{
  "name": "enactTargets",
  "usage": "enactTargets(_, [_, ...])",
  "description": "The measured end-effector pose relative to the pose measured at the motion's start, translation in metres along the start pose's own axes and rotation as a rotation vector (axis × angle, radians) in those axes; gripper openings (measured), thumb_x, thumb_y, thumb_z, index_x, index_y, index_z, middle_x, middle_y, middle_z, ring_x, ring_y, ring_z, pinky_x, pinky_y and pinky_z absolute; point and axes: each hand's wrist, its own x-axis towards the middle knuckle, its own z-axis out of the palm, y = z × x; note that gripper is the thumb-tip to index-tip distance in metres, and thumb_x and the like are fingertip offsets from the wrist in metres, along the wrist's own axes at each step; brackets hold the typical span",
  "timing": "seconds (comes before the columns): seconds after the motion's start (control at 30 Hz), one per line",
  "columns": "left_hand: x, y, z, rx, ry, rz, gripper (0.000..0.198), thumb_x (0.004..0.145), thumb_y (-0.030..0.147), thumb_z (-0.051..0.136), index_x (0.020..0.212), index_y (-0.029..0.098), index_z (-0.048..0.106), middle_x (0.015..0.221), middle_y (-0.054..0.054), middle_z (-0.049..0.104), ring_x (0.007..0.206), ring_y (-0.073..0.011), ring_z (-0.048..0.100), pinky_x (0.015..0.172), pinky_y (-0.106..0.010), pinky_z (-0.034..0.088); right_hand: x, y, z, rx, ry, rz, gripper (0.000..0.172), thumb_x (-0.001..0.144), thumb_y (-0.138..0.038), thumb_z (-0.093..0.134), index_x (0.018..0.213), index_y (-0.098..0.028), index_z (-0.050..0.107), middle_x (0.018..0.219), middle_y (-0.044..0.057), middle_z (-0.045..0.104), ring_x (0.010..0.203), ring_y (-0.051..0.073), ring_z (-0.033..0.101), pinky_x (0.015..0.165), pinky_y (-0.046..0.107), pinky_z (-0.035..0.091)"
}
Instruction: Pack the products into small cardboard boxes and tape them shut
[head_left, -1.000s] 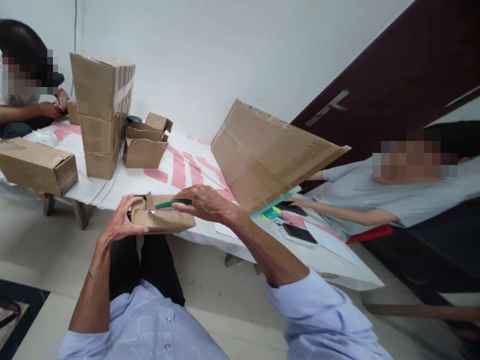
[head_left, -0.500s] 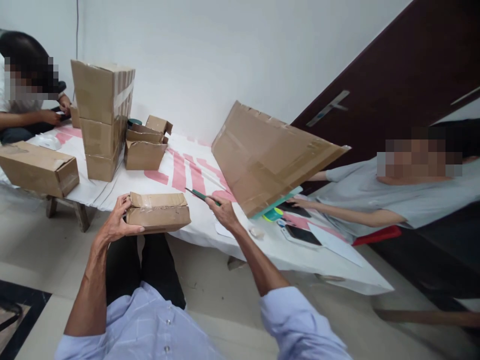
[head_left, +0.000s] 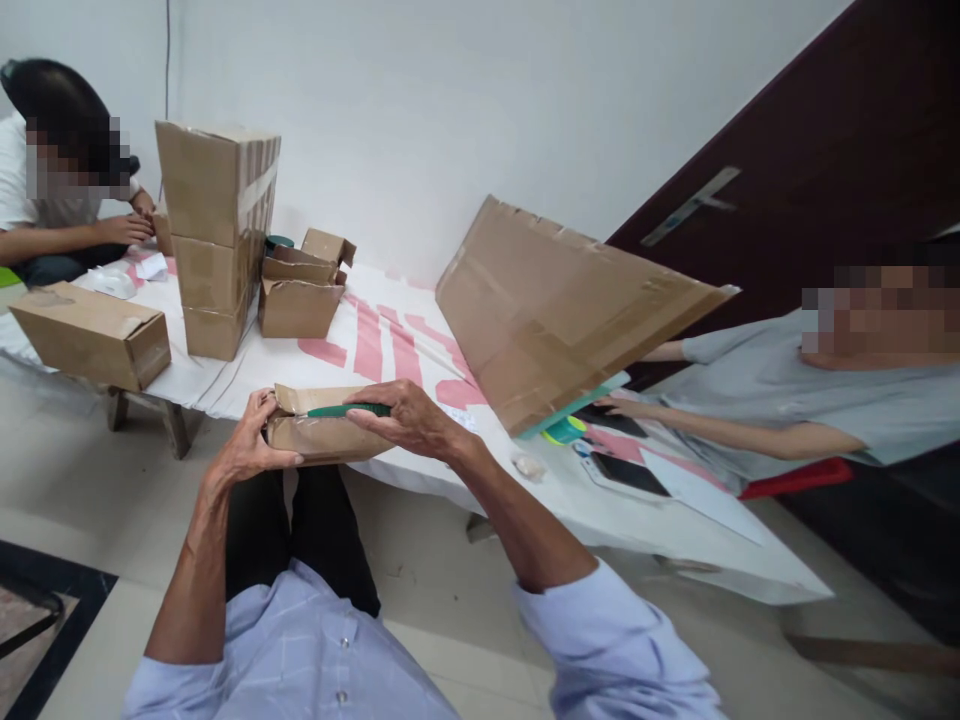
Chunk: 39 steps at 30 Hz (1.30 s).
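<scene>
My left hand [head_left: 259,437] grips the left end of a small brown cardboard box [head_left: 322,440], fingers at the back and thumb along the front. The box is at the table's front edge, above my legs, with its taped top seam facing up. In my right hand [head_left: 405,415] is a slim green-handled tool [head_left: 341,410] with a thin shaft. It lies nearly flat along the top seam, and its tip reaches the seam's left end by my left fingers. Whether the tip is inside the seam I cannot tell. My right hand hides the box's right part.
Stacked cardboard boxes [head_left: 214,270] and an opened box [head_left: 300,305] stand behind; a long box [head_left: 94,335] lies left. A large cardboard sheet [head_left: 577,310] leans at right, near tape [head_left: 564,430] and a phone [head_left: 630,473]. One person sits left, another right.
My right hand has moved left with the green-handled tool, from beside the box to over its top seam. My left hand keeps its hold. The whole view has shifted slightly.
</scene>
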Motion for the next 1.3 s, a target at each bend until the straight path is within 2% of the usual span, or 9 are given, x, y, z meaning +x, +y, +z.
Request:
enactTargets(0.23, [-0.001, -0.001, 0.001, 0.008, 0.002, -0.003, 0.086, 0.069, 0.057, 0.092, 0.141, 0.022, 0.061, 0.144, -0.013, 0.044, 0.146, -0.0350, 0.043, 0.127, -0.054, 0.039, 0.004, 0.002, 0.001, -0.229, -0.065, 0.028, 0.022, 0.098, -0.033, 0.065, 0.104, -0.024, 0.084, 0.103, 0.005, 0.084, 0.089, 0.021, 0.077, 0.080, 0.031, 0.056])
enactTargets(0.4, [0.000, -0.002, 0.001, 0.017, 0.009, 0.002, 0.083, 0.068, 0.060, 0.092, 0.136, 0.021, 0.065, 0.144, -0.013, 0.044, 0.144, -0.0353, 0.045, 0.126, -0.053, 0.041, -0.014, 0.009, -0.022, -0.342, -0.060, 0.096, 0.022, 0.096, -0.038, 0.068, 0.098, -0.025, 0.085, 0.096, 0.005, 0.084, 0.083, 0.022, 0.076, 0.075, 0.031, 0.054])
enactTargets(0.5, [0.001, -0.003, 0.002, 0.031, 0.013, -0.002, 0.086, 0.067, 0.064, 0.091, 0.137, 0.021, 0.065, 0.146, -0.014, 0.044, 0.146, -0.0360, 0.043, 0.127, -0.054, 0.039, -0.032, 0.027, -0.043, -0.227, 0.054, 0.133, 0.029, 0.096, -0.043, 0.064, 0.097, -0.023, 0.085, 0.094, 0.005, 0.083, 0.080, 0.022, 0.074, 0.073, 0.031, 0.055])
enactTargets(0.6, [0.001, -0.004, 0.003, 0.036, 0.031, 0.003, 0.090, 0.066, 0.066, 0.091, 0.140, 0.022, 0.063, 0.148, -0.014, 0.043, 0.148, -0.0362, 0.042, 0.128, -0.055, 0.037, -0.047, 0.066, -0.045, -0.120, 0.355, 0.217, 0.039, 0.097, -0.051, 0.059, 0.104, -0.021, 0.083, 0.094, 0.005, 0.082, 0.082, 0.022, 0.072, 0.073, 0.032, 0.056])
enactTargets(0.7, [0.001, -0.002, 0.003, 0.047, 0.041, 0.013, 0.089, 0.066, 0.067, 0.091, 0.139, 0.022, 0.063, 0.150, -0.015, 0.041, 0.150, -0.0374, 0.040, 0.128, -0.056, 0.037, -0.058, 0.120, -0.016, -0.073, 0.544, 0.323, 0.044, 0.093, -0.054, 0.057, 0.108, -0.019, 0.080, 0.099, 0.008, 0.080, 0.088, 0.025, 0.071, 0.077, 0.035, 0.056])
enactTargets(0.93, [0.001, 0.003, 0.000, 0.043, -0.026, -0.017, 0.081, 0.072, 0.067, 0.087, 0.136, 0.023, 0.067, 0.157, -0.015, 0.035, 0.157, -0.0395, 0.031, 0.132, -0.057, 0.029, -0.068, 0.189, 0.078, -0.054, 0.513, 0.645, 0.034, 0.080, -0.048, 0.061, 0.095, -0.022, 0.077, 0.097, 0.011, 0.081, 0.089, 0.027, 0.070, 0.085, 0.039, 0.055])
enactTargets(1.13, [0.002, 0.005, -0.001, 0.029, -0.078, -0.067, 0.080, 0.073, 0.067, 0.086, 0.138, 0.024, 0.068, 0.156, -0.013, 0.032, 0.159, -0.0393, 0.027, 0.135, -0.056, 0.021, -0.061, 0.175, 0.054, -0.024, 0.644, 0.623, 0.050, 0.091, -0.054, 0.047, 0.103, -0.015, 0.076, 0.101, 0.013, 0.079, 0.095, 0.027, 0.070, 0.088, 0.040, 0.056])
enactTargets(1.2, [0.003, 0.005, 0.000, 0.030, -0.080, -0.070, 0.081, 0.073, 0.066, 0.087, 0.139, 0.024, 0.067, 0.154, -0.013, 0.034, 0.158, -0.0388, 0.028, 0.135, -0.056, 0.022, -0.056, 0.151, 0.035, 0.024, 0.673, 0.534, 0.052, 0.094, -0.057, 0.049, 0.103, -0.014, 0.078, 0.093, 0.010, 0.079, 0.086, 0.024, 0.069, 0.082, 0.037, 0.057])
enactTargets(1.3, [0.004, 0.004, 0.001, 0.036, -0.067, -0.069, 0.081, 0.072, 0.066, 0.087, 0.139, 0.025, 0.068, 0.151, -0.012, 0.036, 0.156, -0.0382, 0.030, 0.134, -0.056, 0.024, -0.047, 0.095, 0.012, 0.129, 0.484, 0.281, 0.041, 0.093, -0.054, 0.063, 0.099, -0.018, 0.082, 0.091, 0.007, 0.081, 0.082, 0.023, 0.072, 0.079, 0.034, 0.059])
